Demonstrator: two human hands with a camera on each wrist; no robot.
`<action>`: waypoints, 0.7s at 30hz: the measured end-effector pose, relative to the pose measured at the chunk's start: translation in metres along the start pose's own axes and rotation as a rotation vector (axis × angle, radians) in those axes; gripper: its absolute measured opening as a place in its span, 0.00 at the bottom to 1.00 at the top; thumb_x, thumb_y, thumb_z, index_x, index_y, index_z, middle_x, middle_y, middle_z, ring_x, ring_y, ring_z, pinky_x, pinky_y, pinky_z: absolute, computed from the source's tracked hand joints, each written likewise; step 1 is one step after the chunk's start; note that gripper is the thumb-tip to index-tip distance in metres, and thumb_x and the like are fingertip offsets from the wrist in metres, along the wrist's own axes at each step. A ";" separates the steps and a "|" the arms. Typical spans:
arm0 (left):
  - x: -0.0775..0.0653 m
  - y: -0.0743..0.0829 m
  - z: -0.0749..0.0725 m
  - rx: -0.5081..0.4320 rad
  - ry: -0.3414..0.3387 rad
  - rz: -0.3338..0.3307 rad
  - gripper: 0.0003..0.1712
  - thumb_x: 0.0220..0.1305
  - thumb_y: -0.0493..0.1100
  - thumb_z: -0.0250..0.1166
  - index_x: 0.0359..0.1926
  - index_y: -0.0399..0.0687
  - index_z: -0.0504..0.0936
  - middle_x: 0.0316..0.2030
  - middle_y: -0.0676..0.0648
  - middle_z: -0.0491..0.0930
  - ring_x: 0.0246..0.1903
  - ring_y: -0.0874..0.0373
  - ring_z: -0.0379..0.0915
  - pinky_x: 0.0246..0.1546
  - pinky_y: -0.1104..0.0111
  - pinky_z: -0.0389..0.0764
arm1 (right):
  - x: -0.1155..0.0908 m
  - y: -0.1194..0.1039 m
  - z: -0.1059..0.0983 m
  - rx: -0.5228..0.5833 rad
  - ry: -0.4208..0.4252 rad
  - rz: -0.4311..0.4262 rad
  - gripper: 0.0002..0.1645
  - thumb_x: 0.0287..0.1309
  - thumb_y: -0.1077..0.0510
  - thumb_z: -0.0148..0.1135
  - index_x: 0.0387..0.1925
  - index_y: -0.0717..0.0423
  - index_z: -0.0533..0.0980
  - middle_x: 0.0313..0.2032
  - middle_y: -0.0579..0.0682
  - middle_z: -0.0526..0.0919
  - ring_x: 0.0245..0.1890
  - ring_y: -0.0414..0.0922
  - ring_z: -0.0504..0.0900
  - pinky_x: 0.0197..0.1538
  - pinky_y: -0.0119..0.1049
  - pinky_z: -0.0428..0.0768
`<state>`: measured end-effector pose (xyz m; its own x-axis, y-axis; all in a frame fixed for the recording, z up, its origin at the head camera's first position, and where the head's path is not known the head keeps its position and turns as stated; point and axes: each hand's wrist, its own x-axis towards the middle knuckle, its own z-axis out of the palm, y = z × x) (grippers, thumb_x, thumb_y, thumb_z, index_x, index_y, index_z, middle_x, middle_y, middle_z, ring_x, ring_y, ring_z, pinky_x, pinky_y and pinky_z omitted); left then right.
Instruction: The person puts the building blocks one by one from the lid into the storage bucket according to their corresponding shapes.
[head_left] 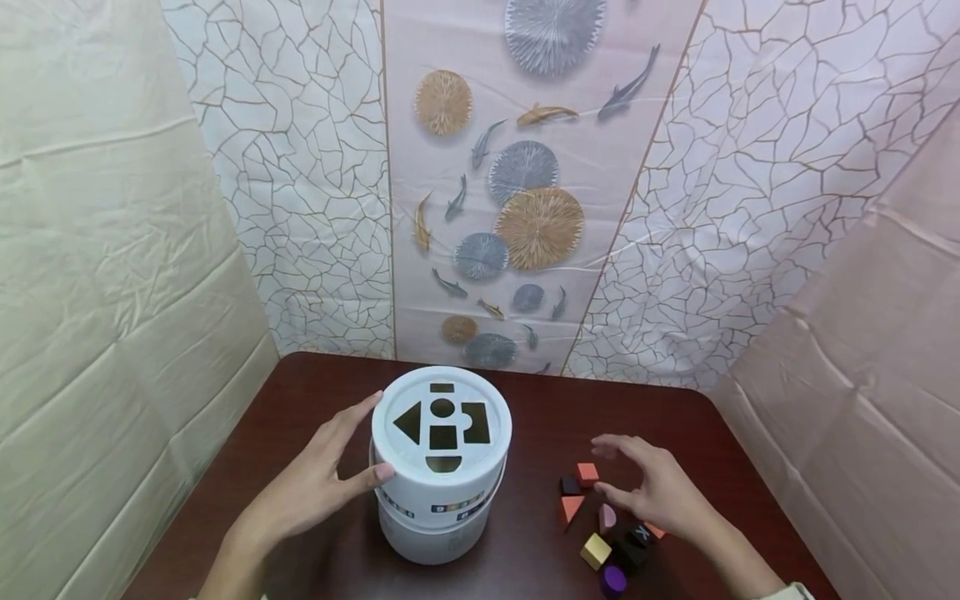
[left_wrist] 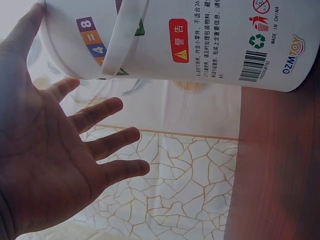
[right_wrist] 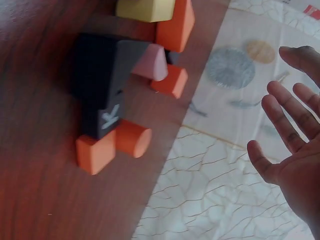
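Observation:
A white shape-sorter bucket (head_left: 438, 525) stands upright on the table, its lid (head_left: 408, 392) cut with several holes, among them a triangle, a circle and rectangles. My left hand (head_left: 315, 479) is at the bucket's left side, thumb and fingers spread, fingertips right at the lid's rim. In the left wrist view its other fingers extend loosely beside the bucket's printed wall (left_wrist: 215, 40). My right hand (head_left: 660, 487) hovers with spread fingers over loose toy blocks and holds nothing. Below it lie an orange triangular block (head_left: 571, 509), a pink block (head_left: 607, 518) and a black block marked K (right_wrist: 102, 120).
A gold block (head_left: 596, 551), a purple block (head_left: 612, 580) and an orange cube (head_left: 587, 474) belong to the same cluster on the dark wood table (head_left: 315, 400). Patterned cloth (head_left: 480, 183) hangs behind the table and along both sides. A white handle (left_wrist: 127, 35) hangs against the bucket.

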<state>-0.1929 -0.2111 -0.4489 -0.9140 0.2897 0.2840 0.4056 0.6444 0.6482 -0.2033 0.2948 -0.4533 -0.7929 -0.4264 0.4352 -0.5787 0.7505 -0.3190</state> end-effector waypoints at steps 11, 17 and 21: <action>-0.001 -0.001 -0.001 -0.011 -0.010 -0.015 0.56 0.70 0.69 0.74 0.87 0.87 0.48 0.85 0.53 0.61 0.82 0.39 0.59 0.71 0.24 0.71 | -0.016 0.021 0.011 0.006 -0.065 0.111 0.35 0.54 0.58 0.88 0.63 0.46 0.83 0.53 0.42 0.93 0.50 0.49 0.90 0.52 0.44 0.90; 0.000 -0.001 -0.001 -0.016 -0.010 -0.014 0.56 0.70 0.70 0.73 0.87 0.87 0.48 0.85 0.53 0.60 0.83 0.39 0.58 0.71 0.24 0.70 | -0.023 0.028 0.016 0.022 -0.063 0.114 0.35 0.52 0.58 0.89 0.62 0.45 0.84 0.51 0.43 0.92 0.49 0.42 0.90 0.51 0.45 0.90; -0.001 0.000 -0.001 -0.014 -0.010 -0.009 0.56 0.70 0.69 0.74 0.87 0.86 0.48 0.85 0.53 0.61 0.83 0.40 0.58 0.71 0.24 0.70 | -0.030 0.034 0.022 0.028 -0.115 0.153 0.34 0.53 0.58 0.89 0.62 0.46 0.84 0.54 0.44 0.91 0.52 0.45 0.90 0.52 0.49 0.90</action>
<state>-0.1922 -0.2118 -0.4485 -0.9176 0.2909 0.2710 0.3971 0.6374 0.6603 -0.2034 0.3216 -0.4957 -0.8877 -0.3646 0.2812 -0.4537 0.7971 -0.3984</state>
